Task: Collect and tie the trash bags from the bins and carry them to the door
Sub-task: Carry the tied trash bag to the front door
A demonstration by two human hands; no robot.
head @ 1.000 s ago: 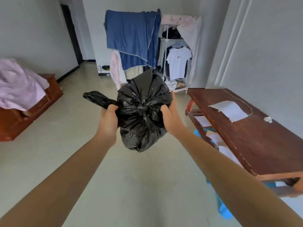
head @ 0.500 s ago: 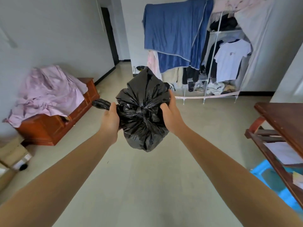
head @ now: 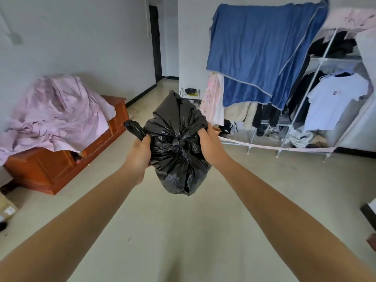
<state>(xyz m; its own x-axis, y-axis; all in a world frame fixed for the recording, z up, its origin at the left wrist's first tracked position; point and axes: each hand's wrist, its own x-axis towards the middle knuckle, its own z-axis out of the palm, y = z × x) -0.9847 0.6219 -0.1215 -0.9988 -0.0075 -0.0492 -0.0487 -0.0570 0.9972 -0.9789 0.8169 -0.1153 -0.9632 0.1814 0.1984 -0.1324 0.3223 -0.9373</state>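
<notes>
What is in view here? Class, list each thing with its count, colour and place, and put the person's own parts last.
trash bag: 1, black, knotted, held up mid-room
low cabinet: 1, orange-brown wood, at left
bed sheet: 1, pale pink, heaped on the low cabinet
wardrobe rack: 1, pale metal, at right
blanket: 1, blue, draped over the wardrobe rack
T-shirt: 1, white, hanging in the wardrobe rack
doorway: 1, dark, far back
cardboard box: 1, brown, left edge of view
left hand: 1, grips the trash bag's left side
right hand: 1, grips its right side
</notes>
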